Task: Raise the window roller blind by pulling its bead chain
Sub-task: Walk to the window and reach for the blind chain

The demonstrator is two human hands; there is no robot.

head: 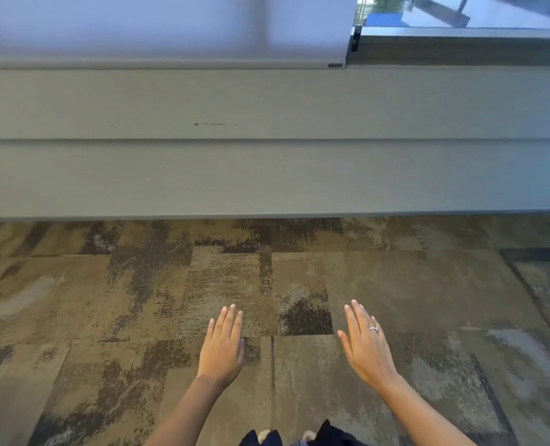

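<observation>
A pale roller blind (158, 27) hangs fully lowered at the top left, its bottom bar (170, 64) resting on the sill. Its bead chain (360, 11) hangs along the blind's right edge, ending at a dark tensioner (354, 40). My left hand (223, 344) and my right hand (365, 344) are held out flat, palms down, over the carpet, far below the chain. Both hold nothing. A ring shows on my right hand.
A grey panelled wall (267, 140) runs below the window. Uncovered glass (466, 11) shows outdoors at the top right. Patterned brown carpet tiles (138, 300) cover the floor. My shoes (283, 437) show at the bottom edge.
</observation>
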